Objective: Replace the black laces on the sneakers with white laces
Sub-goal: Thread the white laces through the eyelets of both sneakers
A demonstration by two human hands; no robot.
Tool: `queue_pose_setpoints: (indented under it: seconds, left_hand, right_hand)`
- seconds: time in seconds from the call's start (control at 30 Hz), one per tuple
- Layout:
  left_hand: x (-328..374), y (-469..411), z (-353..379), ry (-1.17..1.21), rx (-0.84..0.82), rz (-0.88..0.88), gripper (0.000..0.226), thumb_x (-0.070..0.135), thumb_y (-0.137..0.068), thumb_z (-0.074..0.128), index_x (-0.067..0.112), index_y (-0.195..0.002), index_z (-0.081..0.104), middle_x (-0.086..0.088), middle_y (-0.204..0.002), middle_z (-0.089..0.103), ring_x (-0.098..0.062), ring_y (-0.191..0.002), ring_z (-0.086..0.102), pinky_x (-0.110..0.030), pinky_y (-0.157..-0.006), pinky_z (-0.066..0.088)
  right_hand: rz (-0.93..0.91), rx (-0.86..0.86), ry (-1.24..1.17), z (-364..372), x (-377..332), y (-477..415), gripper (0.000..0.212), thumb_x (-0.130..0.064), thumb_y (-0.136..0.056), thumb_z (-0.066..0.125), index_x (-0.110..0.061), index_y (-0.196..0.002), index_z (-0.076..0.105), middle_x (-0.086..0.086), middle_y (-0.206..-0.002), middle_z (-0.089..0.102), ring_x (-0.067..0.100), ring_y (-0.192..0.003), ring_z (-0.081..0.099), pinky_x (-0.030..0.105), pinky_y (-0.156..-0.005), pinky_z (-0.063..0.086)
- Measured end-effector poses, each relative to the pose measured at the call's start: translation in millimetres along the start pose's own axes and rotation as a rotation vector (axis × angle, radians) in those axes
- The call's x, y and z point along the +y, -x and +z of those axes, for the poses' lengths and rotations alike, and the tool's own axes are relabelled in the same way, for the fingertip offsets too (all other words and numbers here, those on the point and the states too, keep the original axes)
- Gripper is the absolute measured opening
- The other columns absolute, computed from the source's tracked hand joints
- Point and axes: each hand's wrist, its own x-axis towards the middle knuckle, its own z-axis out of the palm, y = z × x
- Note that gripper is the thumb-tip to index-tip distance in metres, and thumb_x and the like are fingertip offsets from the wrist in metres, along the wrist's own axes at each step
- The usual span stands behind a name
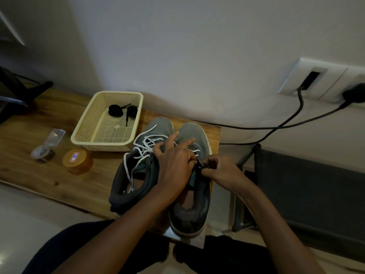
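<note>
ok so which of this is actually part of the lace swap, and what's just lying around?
In the job: left sneaker, right sneaker, white laces, black laces in the basket, left hand and right hand at the right sneaker's lacing.

Just lying about: orange-lidded jar, small clear container with its lid open, cables along the wall.
</note>
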Motion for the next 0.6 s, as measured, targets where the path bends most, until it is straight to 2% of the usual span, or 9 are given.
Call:
queue_pose_setpoints:
  seconds: [0.1, 0.2, 0.27, 0.43, 0.6]
  left_hand:
    - [0, 0, -6, -0.094, -0.023, 0.014, 0.015, 0.034, -0.087, 0.061, 0.035, -0.097, 0.072, 0.016, -0.154, 0.024, -0.019, -0.146, -0.002, -0.043, -0.1, -0.003]
    - [0, -1, -11, -0.192, -0.033, 0.034, 0.018, 0.04, -0.085, 0.061, 0.035, -0.099, 0.072, 0.013, -0.158, 0.013, -0.022, -0.145, -0.008, -0.046, -0.101, -0.006]
    - [0, 0, -12, -0.215, -0.018, 0.047, 0.019, 0.039, -0.086, 0.06, 0.034, -0.099, 0.072, 0.012, -0.158, 0.014, -0.022, -0.146, -0.006, -0.046, -0.103, -0.007]
    - [-2, 0, -9, -0.155, 0.029, 0.046, 0.014, 0.028, -0.087, 0.06, 0.028, -0.092, 0.073, 0.008, -0.155, 0.026, -0.023, -0.146, 0.002, -0.047, -0.104, -0.004]
    - [-3, -3, -1, -0.07, 0.01, 0.016, 0.017, 0.027, -0.088, 0.06, 0.03, -0.098, 0.073, 0.014, -0.151, 0.03, -0.019, -0.144, 0.003, -0.042, -0.103, -0.005]
  right_hand:
    - [0.03, 0.027, -0.019, -1, -3, 1, 0.022, 0.001, -0.08, 0.064, -0.014, -0.064, 0.06, -0.001, -0.061, 0.055, -0.004, -0.049, 0.051, 0.009, -0.05, 0.041]
    - [0.057, 0.044, -0.026, -3, -4, 2, 0.018, -0.003, -0.08, 0.066, -0.012, -0.066, 0.061, 0.001, -0.064, 0.058, 0.006, -0.059, 0.054, 0.016, -0.057, 0.043]
    - [0.064, 0.034, -0.028, -4, -4, 3, 0.013, -0.005, -0.08, 0.066, -0.011, -0.069, 0.062, 0.003, -0.068, 0.059, 0.01, -0.065, 0.056, 0.018, -0.06, 0.044]
    - [0.072, 0.034, -0.037, -4, -5, 2, 0.018, -0.004, -0.08, 0.066, -0.013, -0.065, 0.06, -0.001, -0.064, 0.057, 0.006, -0.061, 0.054, 0.01, -0.054, 0.043]
    - [0.06, 0.055, -0.044, -1, -4, 1, 0.026, 0.0, -0.079, 0.066, -0.015, -0.058, 0.059, -0.003, -0.057, 0.055, -0.006, -0.046, 0.05, 0.008, -0.049, 0.04]
